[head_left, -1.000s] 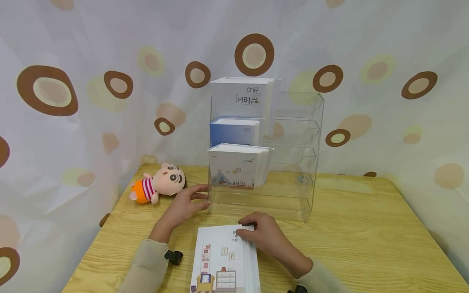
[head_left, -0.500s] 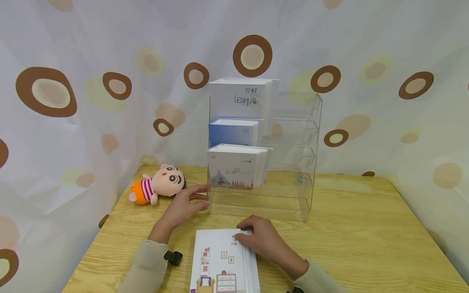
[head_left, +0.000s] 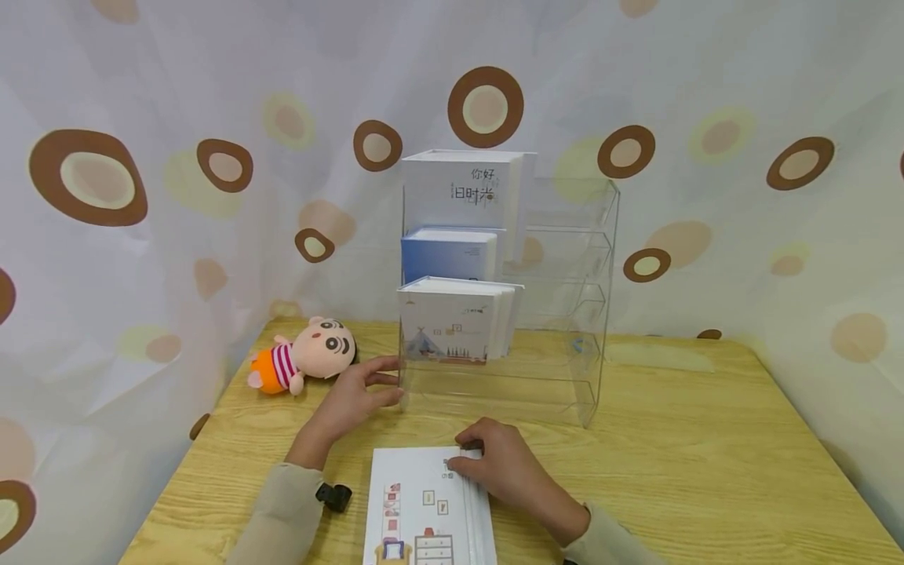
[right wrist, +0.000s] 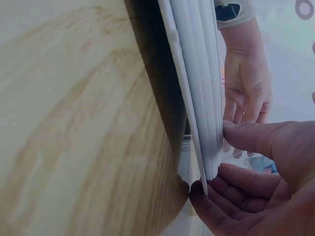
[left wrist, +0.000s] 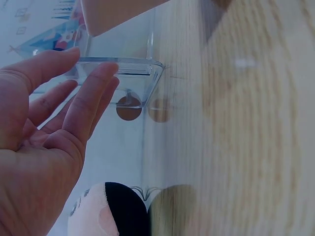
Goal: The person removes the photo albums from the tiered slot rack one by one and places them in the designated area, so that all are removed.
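Observation:
My right hand point(head_left: 507, 461) pinches the far right corner of a white book point(head_left: 413, 502) that has a furnished room drawn on its cover. In the right wrist view, the thumb lies on one face of the book point(right wrist: 202, 83) and the fingers are on the other, with a dark gap between it and the tabletop. A clear acrylic rack point(head_left: 537, 396) stands behind. My left hand point(head_left: 353, 399) reaches to its lower left side, where outstretched fingers point(left wrist: 88, 96) touch the edge. Several books point(head_left: 452, 326) lean on the rack's upper tiers, towards the left.
A soft doll point(head_left: 304, 357) in a striped top lies on the table left of the rack, close to my left hand. The wooden table point(head_left: 706, 455) ends at a patterned cloth backdrop point(head_left: 325, 78).
My right hand has drawn the book slightly towards the front of the table. My left hand has stayed at the rack, and the rack and doll have not moved.

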Demonstrator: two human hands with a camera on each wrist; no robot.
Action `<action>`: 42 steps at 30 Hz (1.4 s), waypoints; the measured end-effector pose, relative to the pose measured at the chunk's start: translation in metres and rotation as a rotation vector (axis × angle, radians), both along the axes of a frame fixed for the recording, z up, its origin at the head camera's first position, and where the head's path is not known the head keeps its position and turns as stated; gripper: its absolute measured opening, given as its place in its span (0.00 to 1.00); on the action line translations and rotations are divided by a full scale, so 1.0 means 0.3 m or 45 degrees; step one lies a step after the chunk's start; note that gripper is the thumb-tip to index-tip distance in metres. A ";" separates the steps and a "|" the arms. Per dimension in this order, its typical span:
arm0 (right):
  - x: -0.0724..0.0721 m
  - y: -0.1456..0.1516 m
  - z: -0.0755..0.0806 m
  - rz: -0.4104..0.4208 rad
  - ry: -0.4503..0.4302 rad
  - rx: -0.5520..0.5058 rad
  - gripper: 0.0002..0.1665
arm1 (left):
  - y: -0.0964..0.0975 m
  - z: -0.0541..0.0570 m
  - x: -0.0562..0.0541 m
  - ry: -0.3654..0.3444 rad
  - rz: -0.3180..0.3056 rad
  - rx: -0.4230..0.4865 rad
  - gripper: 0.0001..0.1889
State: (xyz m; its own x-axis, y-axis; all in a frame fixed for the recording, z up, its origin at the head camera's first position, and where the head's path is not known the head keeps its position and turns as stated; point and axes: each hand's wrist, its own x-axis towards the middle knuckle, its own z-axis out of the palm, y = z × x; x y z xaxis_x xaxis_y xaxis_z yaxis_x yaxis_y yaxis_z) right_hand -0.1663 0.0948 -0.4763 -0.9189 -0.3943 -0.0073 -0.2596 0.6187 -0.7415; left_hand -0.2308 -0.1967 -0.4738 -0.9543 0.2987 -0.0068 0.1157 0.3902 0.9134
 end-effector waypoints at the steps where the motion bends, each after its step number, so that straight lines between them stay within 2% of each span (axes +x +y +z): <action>1: 0.001 0.000 0.001 -0.002 0.010 0.005 0.22 | 0.001 0.000 -0.001 0.001 0.000 0.000 0.32; 8: 0.005 -0.002 -0.003 -0.023 0.058 0.036 0.23 | 0.000 0.006 -0.004 0.001 0.003 -0.009 0.32; 13: 0.013 -0.001 -0.001 -0.011 0.104 0.051 0.19 | 0.001 0.006 -0.007 0.000 0.007 -0.010 0.32; 19: 0.019 0.004 0.008 -0.051 0.107 0.011 0.18 | 0.000 0.001 -0.008 0.000 0.004 -0.013 0.32; 25: 0.007 0.022 0.050 -0.099 0.064 -0.062 0.22 | 0.000 0.000 -0.009 0.008 0.005 -0.011 0.32; 30: -0.005 0.037 0.086 -0.189 0.031 -0.109 0.22 | -0.001 -0.001 -0.011 0.020 -0.001 -0.015 0.32; 42: -0.085 0.091 0.197 -0.264 0.107 -0.161 0.25 | -0.001 -0.004 -0.008 0.006 0.006 -0.007 0.33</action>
State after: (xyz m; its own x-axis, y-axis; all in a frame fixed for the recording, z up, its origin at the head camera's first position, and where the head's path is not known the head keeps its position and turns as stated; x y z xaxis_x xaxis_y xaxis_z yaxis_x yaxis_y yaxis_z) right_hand -0.1919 0.1221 -0.4172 -0.9756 -0.1901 0.1100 -0.2007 0.5686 -0.7977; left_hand -0.2333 -0.1971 -0.4751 -0.9557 0.2945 -0.0036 0.1185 0.3956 0.9108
